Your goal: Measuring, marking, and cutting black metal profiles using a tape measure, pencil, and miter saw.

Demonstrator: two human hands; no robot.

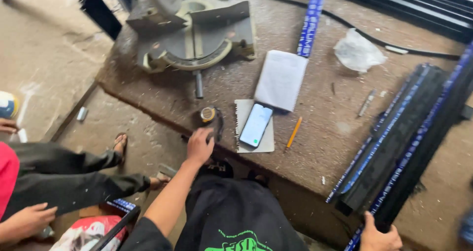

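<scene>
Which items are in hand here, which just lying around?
In hand:
left hand at tape measure
right hand on black profiles

Lying about:
phone
notepad
pencil
pen
crumpled plastic
mitre saw

a lit phone screen, blue printed strips and plastic bags on and around a rough bench

a phone point(256, 125) lies tilted on a small grey notepad point(243, 114) near the bench's point(315, 147) front edge, its screen glowing pale blue-white. a blue label strip with white print point(312, 19) runs up the far side. more blue printed strips point(389, 128) line long black bars at the right. a crumpled clear plastic bag point(358, 51) sits behind them. a red and white bag point(84, 234) lies on the floor, lower left.
</scene>
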